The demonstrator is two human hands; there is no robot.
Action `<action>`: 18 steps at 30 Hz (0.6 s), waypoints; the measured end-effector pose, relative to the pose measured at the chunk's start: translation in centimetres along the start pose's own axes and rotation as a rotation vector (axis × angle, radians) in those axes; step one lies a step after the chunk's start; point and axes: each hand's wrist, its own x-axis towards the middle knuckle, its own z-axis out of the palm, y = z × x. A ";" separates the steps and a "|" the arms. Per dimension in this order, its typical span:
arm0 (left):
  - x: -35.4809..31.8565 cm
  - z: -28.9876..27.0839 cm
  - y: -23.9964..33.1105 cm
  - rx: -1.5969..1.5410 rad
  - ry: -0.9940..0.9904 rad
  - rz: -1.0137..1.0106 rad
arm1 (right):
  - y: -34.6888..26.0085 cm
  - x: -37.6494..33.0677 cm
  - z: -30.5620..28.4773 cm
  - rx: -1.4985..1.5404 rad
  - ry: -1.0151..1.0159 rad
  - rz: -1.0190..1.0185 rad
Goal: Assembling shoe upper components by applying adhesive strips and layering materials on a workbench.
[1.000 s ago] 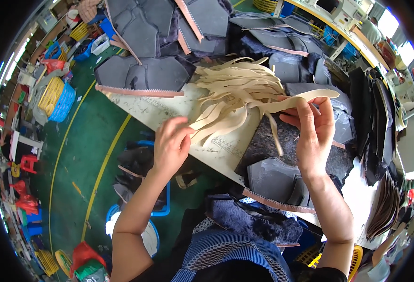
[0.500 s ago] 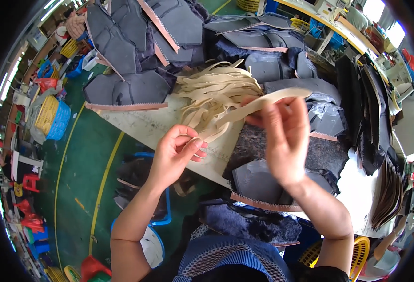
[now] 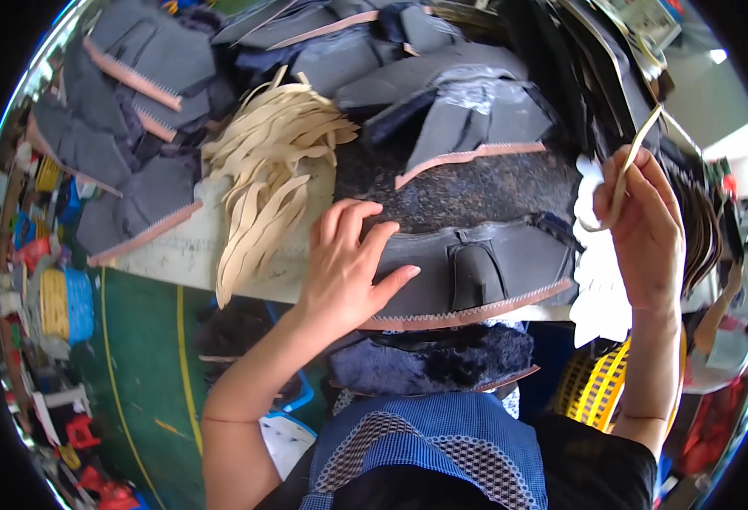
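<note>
My left hand [image 3: 346, 265] lies flat, fingers spread, on a dark grey shoe-upper piece [image 3: 476, 272] with a pink zigzag edge at the table's near side. Off to the right my right hand [image 3: 642, 225] is raised and pinches one thin cream strip [image 3: 631, 161] that curves up from its fingers. A heap of the same cream strips [image 3: 263, 161] lies on the table to the left of my left hand.
More grey upper pieces with pink edges [image 3: 149, 68] are piled across the back and left of the pale worktable [image 3: 178, 255]. A fuzzy dark piece [image 3: 429, 361] hangs below the table edge. A yellow crate [image 3: 599, 382] sits lower right; green floor [image 3: 140, 357] lower left.
My right hand has carried one cream strip away to the right and up. My left hand let go of the strips and came down flat on the grey piece. The view tilted closer over the table.
</note>
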 end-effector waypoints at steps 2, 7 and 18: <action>0.3 0.5 0.0 -0.222 0.082 0.020 | -0.7 -1.6 -2.8 -0.070 0.002 0.106; 0.9 -1.1 3.2 -0.850 -0.181 -0.261 | 1.6 -4.0 -4.6 -0.383 -0.405 0.237; 1.0 -2.0 4.3 -0.658 -0.097 -0.019 | 4.1 -1.7 2.3 -0.630 -0.783 -0.019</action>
